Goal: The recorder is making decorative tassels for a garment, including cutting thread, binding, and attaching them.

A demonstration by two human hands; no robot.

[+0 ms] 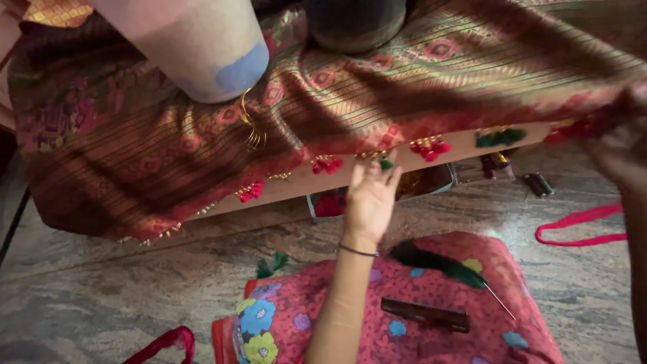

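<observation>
A brown and gold brocade cloth (418,81) with a red border is stretched across the upper view. Red tassels (431,147) and green tassels (500,137) hang along its lower edge. My left hand (370,200) reaches up from the bottom centre, and its fingertips pinch a small green tassel (385,162) at that edge. It wears a thin bangle at the wrist. My right hand (623,145) is blurred at the far right and grips the cloth's edge beside a red tassel (573,131).
A red floral cloth (431,337) lies below, bearing a dark comb (424,314) and a green thread bundle with a needle (439,263). A small open box (438,180), thread spools (539,184) and a red cord (579,220) rest on the stone floor. Another person's pale-clothed leg (202,47) presses on the cloth.
</observation>
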